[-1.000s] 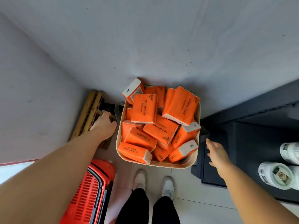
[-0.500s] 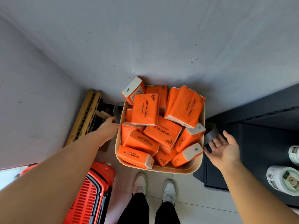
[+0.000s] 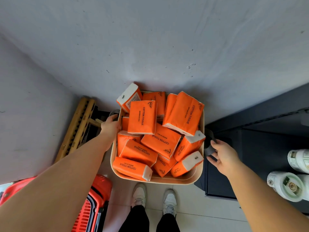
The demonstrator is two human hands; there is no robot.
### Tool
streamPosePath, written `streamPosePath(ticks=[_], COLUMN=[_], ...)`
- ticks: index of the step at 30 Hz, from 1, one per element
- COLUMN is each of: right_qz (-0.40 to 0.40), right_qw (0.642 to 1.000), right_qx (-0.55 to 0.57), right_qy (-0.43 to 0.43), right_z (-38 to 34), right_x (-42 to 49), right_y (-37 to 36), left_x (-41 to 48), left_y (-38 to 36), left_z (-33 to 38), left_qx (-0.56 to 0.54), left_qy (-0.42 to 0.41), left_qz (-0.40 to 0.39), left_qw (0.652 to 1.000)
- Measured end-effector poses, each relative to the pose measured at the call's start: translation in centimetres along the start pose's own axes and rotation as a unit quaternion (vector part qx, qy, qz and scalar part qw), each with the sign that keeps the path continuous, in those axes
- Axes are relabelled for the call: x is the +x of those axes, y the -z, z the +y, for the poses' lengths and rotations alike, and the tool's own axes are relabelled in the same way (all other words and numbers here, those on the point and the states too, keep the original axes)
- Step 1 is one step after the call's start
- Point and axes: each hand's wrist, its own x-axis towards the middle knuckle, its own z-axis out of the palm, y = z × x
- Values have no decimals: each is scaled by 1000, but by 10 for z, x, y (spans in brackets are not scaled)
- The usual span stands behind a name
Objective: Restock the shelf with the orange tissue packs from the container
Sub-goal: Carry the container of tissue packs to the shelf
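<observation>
A cream container (image 3: 192, 177) piled with several orange tissue packs (image 3: 142, 117) is right in front of me, above my shoes. My left hand (image 3: 110, 125) grips the grey strap handle (image 3: 114, 112) on the container's left side, its fingers partly hidden by the rim. On the opposite side, my right hand (image 3: 223, 156) curls thumb and fingers round the dark grey strap handle (image 3: 209, 147). The dark shelf (image 3: 260, 148) stands immediately right of the container.
White cylindrical products (image 3: 286, 186) lie on the shelf at the right edge. A red shopping basket (image 3: 93, 206) stands at the lower left, and a folded wooden frame (image 3: 78, 128) leans on the grey wall. My shoes (image 3: 138, 194) stand on the tiled floor.
My right hand has reached in and taken the right handle. My left hand shifted from beside the container onto the left handle. The container looks closer and larger.
</observation>
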Motion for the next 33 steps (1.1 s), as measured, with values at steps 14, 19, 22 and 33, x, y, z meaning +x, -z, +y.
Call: streamPosePath(ticks=[14,19,22,33], right_qz=[21,18,5,-27], right_qw=[1000,1000,998,992], right_qx=[-11,18,60,-55], right_qy=[20,-1,-20,115], right_z=[6,6,6,-5], right_x=[2,-3,-3,-28], right_y=[-1,0,3,-25], left_x=[17,15,13,-26], left_y=[6,20,34,43], left_z=[-7,-3,-3,14], left_qx=[-80,-80,-159,-73], left_qy=[91,42,37,-51], left_qz=[50,57,43,-62], left_qw=[991,994,986,994])
